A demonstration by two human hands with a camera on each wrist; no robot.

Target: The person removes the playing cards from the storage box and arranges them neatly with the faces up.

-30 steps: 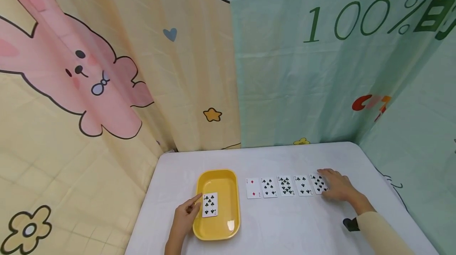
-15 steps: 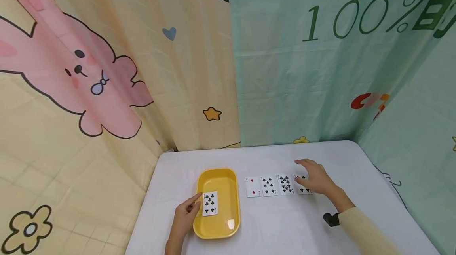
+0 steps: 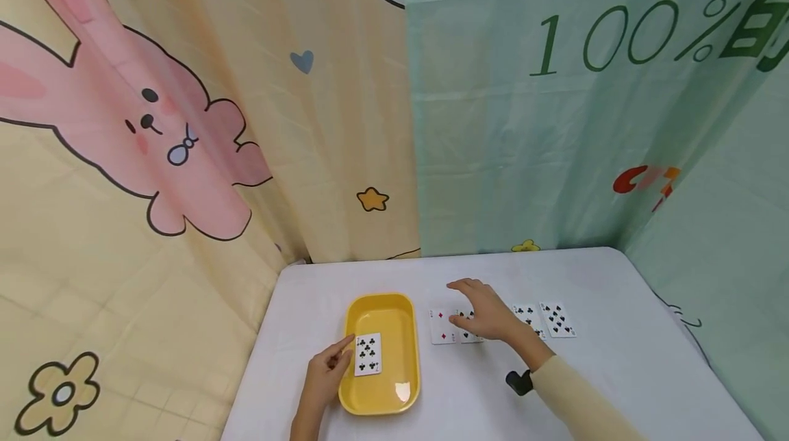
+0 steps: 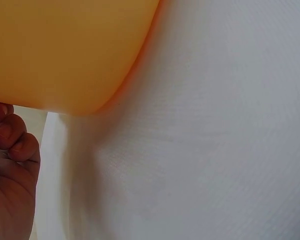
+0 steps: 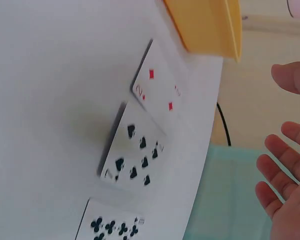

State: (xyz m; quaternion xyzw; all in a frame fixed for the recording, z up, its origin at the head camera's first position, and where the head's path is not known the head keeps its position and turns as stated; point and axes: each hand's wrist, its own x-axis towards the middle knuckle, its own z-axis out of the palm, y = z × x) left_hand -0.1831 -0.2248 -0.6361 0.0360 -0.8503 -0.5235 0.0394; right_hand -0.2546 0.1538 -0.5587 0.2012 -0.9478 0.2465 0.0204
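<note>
A yellow tray (image 3: 397, 359) stands on the white table, with a clubs playing card (image 3: 368, 355) lying face up at its left side. My left hand (image 3: 325, 372) holds the tray's left rim; in the left wrist view its fingers (image 4: 24, 147) are curled at the tray edge. Over the row of cards hovers my right hand (image 3: 491, 312), fingers spread and holding nothing. Below it lie the two of diamonds (image 5: 157, 87), a spade card (image 5: 132, 152) and a clubs card (image 5: 110, 225). In the head view the hand hides that clubs card.
Farther right along the row are another clubs card (image 3: 527, 314), partly covered by the right wrist, and a spade card (image 3: 558, 320) at the end. Printed curtains (image 3: 524, 153) hang behind and beside the table (image 3: 616, 386).
My right hand has swept left along the row, from the right-end spade card to above the leftmost cards. The end cards show again. My left hand stays at the tray.
</note>
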